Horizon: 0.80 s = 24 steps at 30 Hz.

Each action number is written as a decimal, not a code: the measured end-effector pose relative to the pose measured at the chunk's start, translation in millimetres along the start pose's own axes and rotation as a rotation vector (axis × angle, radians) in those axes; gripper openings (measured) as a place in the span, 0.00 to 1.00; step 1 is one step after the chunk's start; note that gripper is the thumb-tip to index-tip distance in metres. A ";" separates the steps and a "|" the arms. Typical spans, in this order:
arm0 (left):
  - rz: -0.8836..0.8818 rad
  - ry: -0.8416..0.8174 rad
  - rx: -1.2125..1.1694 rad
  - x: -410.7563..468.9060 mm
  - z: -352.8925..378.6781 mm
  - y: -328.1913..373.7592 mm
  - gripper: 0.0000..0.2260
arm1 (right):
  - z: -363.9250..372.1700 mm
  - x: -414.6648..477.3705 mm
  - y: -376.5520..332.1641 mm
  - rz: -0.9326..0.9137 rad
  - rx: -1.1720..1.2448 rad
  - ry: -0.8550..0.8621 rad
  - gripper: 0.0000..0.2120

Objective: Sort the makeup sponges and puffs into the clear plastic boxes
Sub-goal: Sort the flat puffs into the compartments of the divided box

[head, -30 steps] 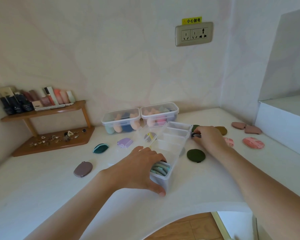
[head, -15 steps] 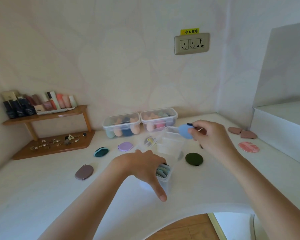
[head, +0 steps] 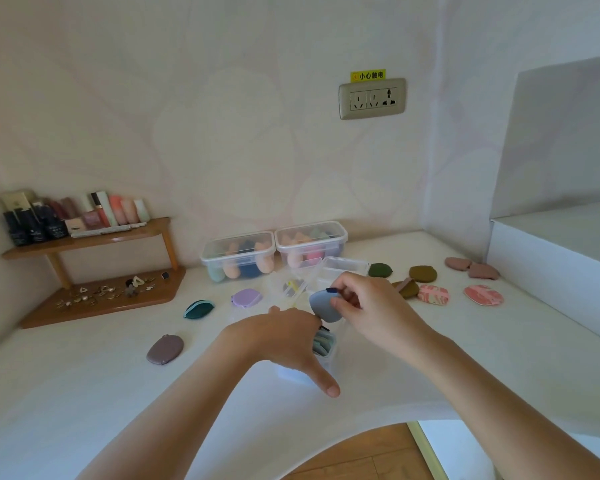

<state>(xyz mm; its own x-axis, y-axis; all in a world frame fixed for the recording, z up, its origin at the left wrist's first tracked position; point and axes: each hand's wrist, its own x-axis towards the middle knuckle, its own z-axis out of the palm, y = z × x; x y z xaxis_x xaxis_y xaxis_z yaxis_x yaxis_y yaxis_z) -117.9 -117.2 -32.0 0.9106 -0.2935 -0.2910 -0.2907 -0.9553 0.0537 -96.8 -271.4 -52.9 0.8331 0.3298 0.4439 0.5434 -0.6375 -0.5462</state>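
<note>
My right hand (head: 368, 308) pinches a blue-grey round puff (head: 324, 306) just above the near end of a long clear divided box (head: 329, 355). That near compartment holds several pale green and blue puffs. My left hand (head: 291, 341) lies over the box's near left side, thumb stretched down onto the counter; whether its fingers curl round the box is hidden. Two lidded clear boxes (head: 239, 252) (head: 310, 239) filled with coloured sponges stand at the wall. Loose puffs lie around: mauve (head: 165, 348), teal (head: 198, 309), lilac (head: 246, 298), olive (head: 422, 273), pink (head: 483, 295).
A wooden shelf (head: 84, 237) with cosmetic bottles and a tray of small trinkets (head: 104, 296) occupies the left corner. A white raised ledge (head: 551, 247) borders the right side. The counter's front edge (head: 378, 415) curves inward near me. A wall socket (head: 372, 98) sits above.
My right hand picked the blue-grey puff up from the far end of the box and brought it toward me, over the near compartment. My left hand stayed on the box.
</note>
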 end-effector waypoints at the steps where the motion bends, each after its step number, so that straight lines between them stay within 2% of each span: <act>1: 0.002 0.025 -0.011 -1.2 1.1 0.1 0.34 | -0.9 0.6 -0.5 -0.005 -0.027 -0.003 0.06; 7: 0.021 0.132 0.054 -12.6 6.5 0.1 0.35 | -8.0 4.6 -5.8 -0.042 -0.177 -0.065 0.07; 12: 0.024 0.172 -0.040 -16.5 10.1 -3.6 0.36 | -7.5 3.2 -18.8 -0.067 -0.272 -0.126 0.09; 16: 0.039 0.225 -0.096 -21.8 14.2 -7.1 0.33 | -8.9 5.3 -29.7 -0.041 -0.277 -0.198 0.11; 19: 0.038 0.297 -0.015 -26.8 17.4 -9.1 0.32 | -7.5 7.2 -34.9 0.015 -0.272 -0.265 0.12; 24: 0.036 0.357 -0.014 -25.6 27.8 -14.1 0.33 | 0.9 11.7 -38.2 0.007 -0.300 -0.276 0.12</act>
<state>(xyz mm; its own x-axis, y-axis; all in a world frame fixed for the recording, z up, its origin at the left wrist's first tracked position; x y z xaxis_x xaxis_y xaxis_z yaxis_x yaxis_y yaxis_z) -145.3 -95.2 -51.8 0.9458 -0.3187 0.0628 -0.3228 -0.9438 0.0714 -107.8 -242.5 -27.5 0.8551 0.4734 0.2114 0.5177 -0.8016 -0.2990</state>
